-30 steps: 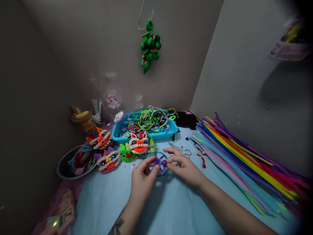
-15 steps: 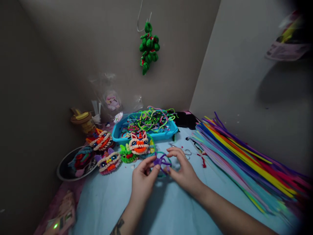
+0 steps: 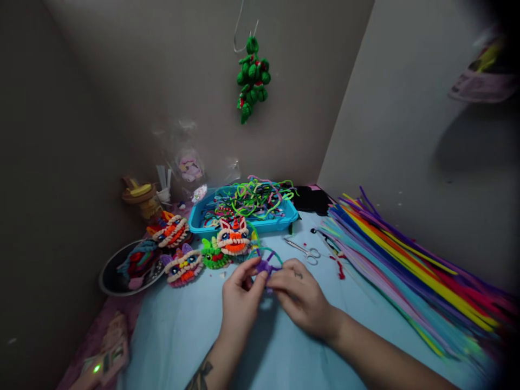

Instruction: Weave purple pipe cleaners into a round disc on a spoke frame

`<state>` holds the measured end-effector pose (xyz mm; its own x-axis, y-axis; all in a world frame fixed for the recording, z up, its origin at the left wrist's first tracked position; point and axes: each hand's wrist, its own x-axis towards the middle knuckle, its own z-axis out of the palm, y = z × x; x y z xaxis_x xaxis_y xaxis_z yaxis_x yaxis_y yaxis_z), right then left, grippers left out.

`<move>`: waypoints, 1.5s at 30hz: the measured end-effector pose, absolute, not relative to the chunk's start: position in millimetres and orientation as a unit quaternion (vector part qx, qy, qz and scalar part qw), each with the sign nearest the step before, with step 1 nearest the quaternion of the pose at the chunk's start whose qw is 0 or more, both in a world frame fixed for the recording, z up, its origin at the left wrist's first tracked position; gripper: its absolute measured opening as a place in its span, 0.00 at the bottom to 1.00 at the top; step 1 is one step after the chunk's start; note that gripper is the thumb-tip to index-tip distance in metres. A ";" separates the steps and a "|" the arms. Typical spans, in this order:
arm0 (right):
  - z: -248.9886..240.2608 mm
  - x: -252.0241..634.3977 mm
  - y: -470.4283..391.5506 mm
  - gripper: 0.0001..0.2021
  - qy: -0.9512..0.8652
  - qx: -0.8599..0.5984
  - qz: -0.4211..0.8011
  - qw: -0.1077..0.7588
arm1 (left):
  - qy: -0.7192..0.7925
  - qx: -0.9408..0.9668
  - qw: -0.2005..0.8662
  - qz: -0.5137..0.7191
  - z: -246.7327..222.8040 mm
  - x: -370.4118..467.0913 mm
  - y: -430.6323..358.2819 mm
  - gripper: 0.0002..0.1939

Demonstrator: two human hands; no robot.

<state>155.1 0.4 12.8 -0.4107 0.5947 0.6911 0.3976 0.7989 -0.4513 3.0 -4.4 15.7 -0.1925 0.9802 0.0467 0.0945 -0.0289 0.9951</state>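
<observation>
Pinched between the thumb and fingers of my left hand (image 3: 240, 290) is a pipe-cleaner piece (image 3: 264, 266), with a purple middle, purple spokes and a teal ring. My right hand (image 3: 301, 295) is closed on its right side, and its fingers cover part of the purple strands there. The piece is held above the blue tabletop (image 3: 182, 336). Just behind it sits an orange and cream lion-head figure (image 3: 233, 236), beside a small green figure (image 3: 214, 254). To the left lies another figure with purple ears (image 3: 183, 265).
Behind the figures stands a blue basket (image 3: 244, 228) heaped with pipe-cleaner scraps. Scissors (image 3: 303, 250) lie beyond my right hand. Long coloured pipe cleaners (image 3: 406, 265) spread along the right. A metal bowl (image 3: 106, 284) and a pink glue gun (image 3: 111, 346) are at the left.
My right hand has gone from spread fingers around the ring to closed fingers on the piece's right side. The scissors now show more fully. My left hand keeps its pinch.
</observation>
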 end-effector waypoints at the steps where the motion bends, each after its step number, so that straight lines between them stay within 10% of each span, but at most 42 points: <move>1: 12.0 155.8 2.6 0.11 -0.811 -0.313 0.121 0.479 | 0.560 0.479 0.413 0.534 16.1 3.3 -4.5 0.18; 21: 11.3 149.9 4.0 0.04 -0.704 -0.444 0.126 0.540 | 0.525 0.451 0.463 0.554 12.9 11.8 -8.5 0.11; 37: 2.8 157.2 19.2 0.09 -0.584 -0.490 0.464 0.451 | 0.522 0.535 0.402 0.529 10.6 9.6 -10.0 0.07; 45: 1.5 160.2 20.4 0.08 -0.585 -0.477 0.434 0.491 | 0.525 0.447 0.478 0.544 9.4 8.4 -6.5 0.15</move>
